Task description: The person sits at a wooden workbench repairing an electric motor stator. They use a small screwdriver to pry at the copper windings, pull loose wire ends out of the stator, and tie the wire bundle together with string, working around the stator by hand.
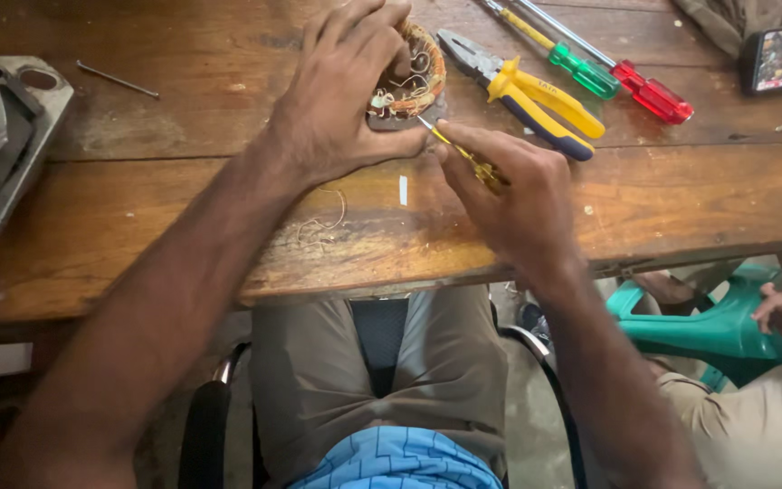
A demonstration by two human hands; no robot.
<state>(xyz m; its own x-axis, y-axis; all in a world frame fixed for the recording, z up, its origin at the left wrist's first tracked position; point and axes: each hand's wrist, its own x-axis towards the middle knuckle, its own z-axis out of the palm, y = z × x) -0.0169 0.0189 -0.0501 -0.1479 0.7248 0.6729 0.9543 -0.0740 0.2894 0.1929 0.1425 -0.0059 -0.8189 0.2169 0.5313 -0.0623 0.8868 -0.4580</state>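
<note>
Left hand [341, 95] wrapped over a round wire coil [414, 72] on the wooden desk [681, 199]. Right hand [513, 195] closed tight around a small yellow tool [463, 156], tip touching the coil. Yellow pliers [527, 95] and two screwdrivers [608, 68] just beside.

Stator [411, 77]: round winding ring, copper-orange coils with pale lacing thread and loose wire ends, lying flat on the wooden bench near its far side, mostly covered from above (only right half shows). Small tool [463, 154]: thin metal tip, yellow handle, tilted, tip touching the stator's near edge at the lower right; handle end hidden, so exact type can't be told.
</note>
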